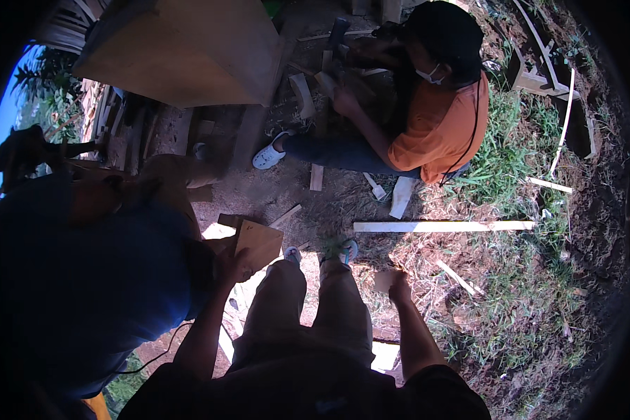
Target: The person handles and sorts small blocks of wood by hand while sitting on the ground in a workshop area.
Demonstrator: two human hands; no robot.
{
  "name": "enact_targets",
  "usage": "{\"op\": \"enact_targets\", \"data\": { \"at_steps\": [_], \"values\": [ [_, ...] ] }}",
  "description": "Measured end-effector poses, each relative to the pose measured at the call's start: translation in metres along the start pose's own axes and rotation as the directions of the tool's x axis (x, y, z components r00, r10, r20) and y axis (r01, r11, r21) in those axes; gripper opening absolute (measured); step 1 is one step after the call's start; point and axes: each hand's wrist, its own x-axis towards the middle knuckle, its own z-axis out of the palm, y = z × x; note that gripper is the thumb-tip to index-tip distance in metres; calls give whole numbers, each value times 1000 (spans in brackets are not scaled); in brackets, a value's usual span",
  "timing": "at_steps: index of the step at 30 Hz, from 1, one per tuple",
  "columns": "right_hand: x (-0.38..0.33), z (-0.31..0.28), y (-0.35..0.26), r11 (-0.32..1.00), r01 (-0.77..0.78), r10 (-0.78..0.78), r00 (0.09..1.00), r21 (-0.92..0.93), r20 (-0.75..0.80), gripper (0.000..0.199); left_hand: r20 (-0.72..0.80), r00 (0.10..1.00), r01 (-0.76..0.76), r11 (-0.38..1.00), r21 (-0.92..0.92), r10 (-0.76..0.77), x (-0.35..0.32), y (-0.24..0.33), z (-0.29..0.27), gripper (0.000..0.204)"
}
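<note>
My left hand (235,270) is closed on the lower left edge of a tan wooden piece (260,245), broad and flat-faced with a small dark mark near its top. It is held tilted beside my left knee, and its far side lies in shadow. Out to the right of my knees, my right hand (400,288) pinches a small, thin, light-brown flat piece (383,281); whether it is sandpaper or wood I cannot tell. The two hands are well apart.
Opposite me a person in an orange shirt (437,129) sits working wood with a hammer-like tool (338,31). Close on my left is another person in dark blue (91,280). A large wooden box (182,52) stands at the far left. A long pale plank (444,227) lies ahead right, by grass.
</note>
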Motion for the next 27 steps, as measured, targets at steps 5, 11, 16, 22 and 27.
{"op": "enact_targets", "data": {
  "at_steps": [5, 11, 16, 22, 27],
  "values": [
    [23, -83, -69, 996, 28, -11, 980, 85, -198, 52, 84, 984, 166, 983, -74, -160, 19, 68, -30, 47],
    [-12, -132, -126, 986, 87, -21, 910, 142, -413, 58, 149, 923, 374, 919, -122, -355, 59, 124, -53, 47],
    [-58, -137, -131, 988, 127, -63, 858, 92, -511, 66, 59, 949, 311, 950, -28, -309, 89, 101, -63, 52],
    [-63, -142, -130, 1000, 4, -6, 977, -9, -215, 66, 63, 885, 465, 882, -72, -462, 113, 101, -77, 51],
    [-33, -181, -159, 972, -29, 53, 994, -232, 100, 63, 24, 866, 499, 858, -123, -500, 123, 75, -75, 47]
  ]
}}
